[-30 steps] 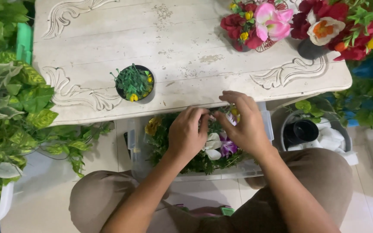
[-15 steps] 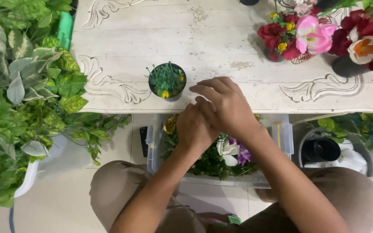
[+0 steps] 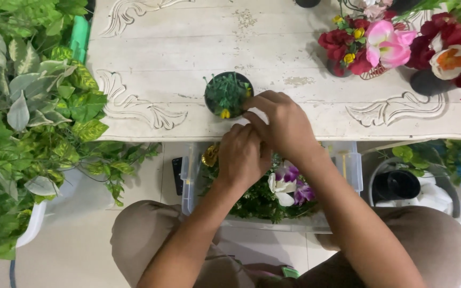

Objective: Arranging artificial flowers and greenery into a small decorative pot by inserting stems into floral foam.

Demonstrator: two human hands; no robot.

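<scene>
Small black round pot of green sprigs (image 3: 228,94), centre frame: probably light, top-heavy; best gripped by rim. Left hand (image 3: 244,156) and right hand (image 3: 279,122) pressed together beside it, contents hidden.

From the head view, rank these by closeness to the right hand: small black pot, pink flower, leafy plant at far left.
From the right hand:
1. Small black pot, just to its left on the table.
2. Pink flower, up at the far right.
3. Leafy plant, beyond the table's left edge.
</scene>
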